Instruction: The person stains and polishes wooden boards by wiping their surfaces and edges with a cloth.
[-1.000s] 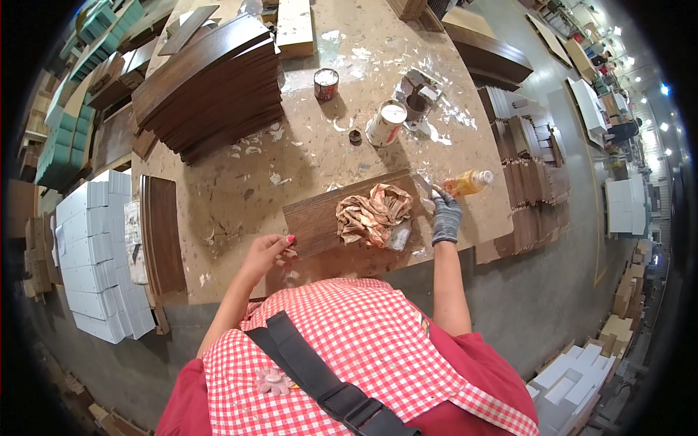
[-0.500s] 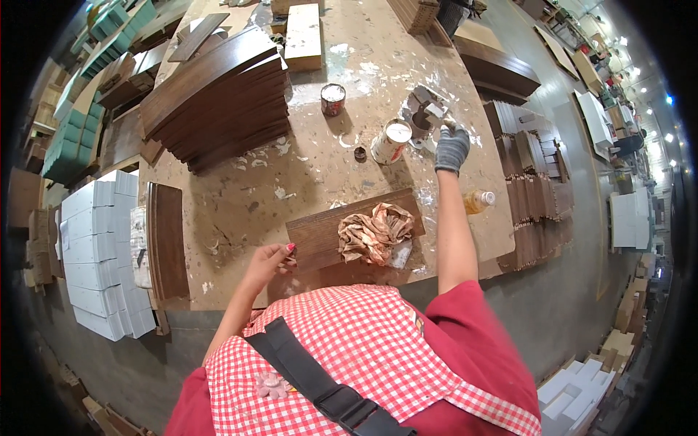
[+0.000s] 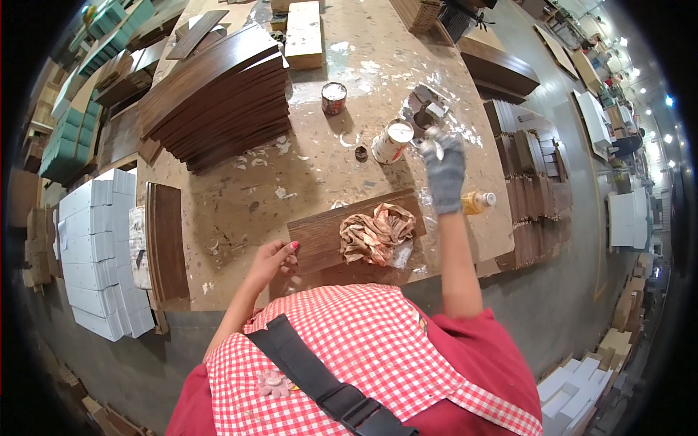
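My left hand pinches the left end of a dark brown wooden board, thumb on top, at the table's near edge. Crumpled brown paper lies on the board's right part. In a grey glove with whitish fingertips, my right hand hovers over the table's right side, fingers closed; motion blur hides what they hold. Just beyond it sits a dark, smeared palette with a pale block on it. A white-topped can stands left of the glove, and a smaller open can farther back.
A tall stack of dark boards fills the table's left side. A bottle of amber liquid stands by my right forearm. Stacked brown panels sit beyond the right edge, white panels beyond the left. A tiny dark cap lies near the cans.
My right hand has drawn back from the palette toward me, passing right of the white-topped can. My left hand and the board have barely moved.
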A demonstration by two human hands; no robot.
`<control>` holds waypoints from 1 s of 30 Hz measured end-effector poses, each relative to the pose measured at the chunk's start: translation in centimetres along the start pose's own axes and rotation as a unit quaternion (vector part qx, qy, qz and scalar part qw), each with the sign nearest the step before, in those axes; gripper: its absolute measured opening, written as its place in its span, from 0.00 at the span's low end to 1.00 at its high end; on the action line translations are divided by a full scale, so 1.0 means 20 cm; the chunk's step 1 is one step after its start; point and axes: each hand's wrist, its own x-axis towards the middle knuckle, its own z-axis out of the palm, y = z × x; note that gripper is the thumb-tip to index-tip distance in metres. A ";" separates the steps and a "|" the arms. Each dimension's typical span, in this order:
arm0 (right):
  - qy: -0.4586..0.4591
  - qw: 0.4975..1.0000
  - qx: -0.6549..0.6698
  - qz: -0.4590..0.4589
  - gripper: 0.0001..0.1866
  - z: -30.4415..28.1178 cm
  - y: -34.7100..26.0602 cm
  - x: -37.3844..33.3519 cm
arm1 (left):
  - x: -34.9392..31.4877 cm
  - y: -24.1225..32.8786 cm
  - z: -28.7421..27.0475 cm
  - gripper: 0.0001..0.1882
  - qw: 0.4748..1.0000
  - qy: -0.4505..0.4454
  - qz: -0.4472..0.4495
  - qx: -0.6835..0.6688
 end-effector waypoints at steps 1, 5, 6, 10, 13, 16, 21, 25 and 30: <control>-0.049 0.996 -0.072 -0.028 0.16 -0.02 0.04 -0.16 | 0.01 0.01 0.02 0.14 1.000 -0.006 -0.001 -0.010; -0.232 0.895 -0.374 -0.068 0.26 0.15 -0.20 -0.75 | 0.04 0.03 0.07 0.16 1.000 -0.011 -0.006 0.028; -0.256 0.862 -0.433 -0.058 0.31 0.17 -0.16 -0.84 | 0.05 0.05 0.11 0.17 0.999 -0.021 -0.002 0.048; -0.268 0.822 -0.503 -0.019 0.32 0.13 0.03 -0.88 | 0.03 0.09 0.14 0.19 0.999 -0.026 0.003 0.042; -0.065 0.988 -0.102 0.100 0.23 0.00 0.10 -0.78 | 0.04 0.08 0.11 0.20 0.996 -0.044 -0.008 0.078; -0.041 0.973 -0.056 0.221 0.20 -0.17 0.11 -0.58 | 0.05 0.05 0.09 0.19 0.996 -0.040 -0.003 0.084; 0.034 0.933 -0.040 0.357 0.18 -0.19 0.08 -0.51 | 0.01 0.11 0.06 0.18 0.996 -0.039 0.011 0.082; 0.001 0.974 -0.075 0.213 0.09 -0.10 0.19 -0.55 | 0.02 0.11 0.05 0.18 0.996 -0.041 0.003 0.080; -0.023 0.893 0.054 0.446 0.10 -0.17 0.31 -0.52 | -0.02 0.12 0.05 0.18 0.996 -0.033 0.001 0.077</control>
